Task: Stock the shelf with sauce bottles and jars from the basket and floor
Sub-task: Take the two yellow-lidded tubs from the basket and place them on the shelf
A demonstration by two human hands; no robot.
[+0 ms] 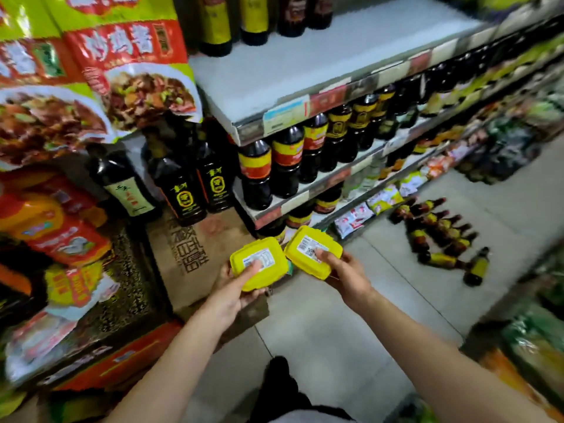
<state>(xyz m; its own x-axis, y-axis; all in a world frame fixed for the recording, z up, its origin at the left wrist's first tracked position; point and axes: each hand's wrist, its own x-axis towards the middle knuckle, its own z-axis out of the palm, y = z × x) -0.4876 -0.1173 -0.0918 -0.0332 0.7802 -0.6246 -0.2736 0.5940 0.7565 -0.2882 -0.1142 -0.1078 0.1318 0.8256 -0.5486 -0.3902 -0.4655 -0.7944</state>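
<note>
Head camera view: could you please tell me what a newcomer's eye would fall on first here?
Two bright yellow tubs with white barcode labels sit at centre, the left tub in the left hand and the right tub in the right hand. Right of them, a cluster of dark bottles lies on the tiled floor. Above, the white top shelf is largely bare.

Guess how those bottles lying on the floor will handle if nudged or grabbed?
The floor bottles lie on their sides on smooth tile, so a nudge probably rolls them. They look full of dark liquid, so likely heavy for their size. If glass, which I cannot tell, knocks between touching neighbours could chip them.
</note>
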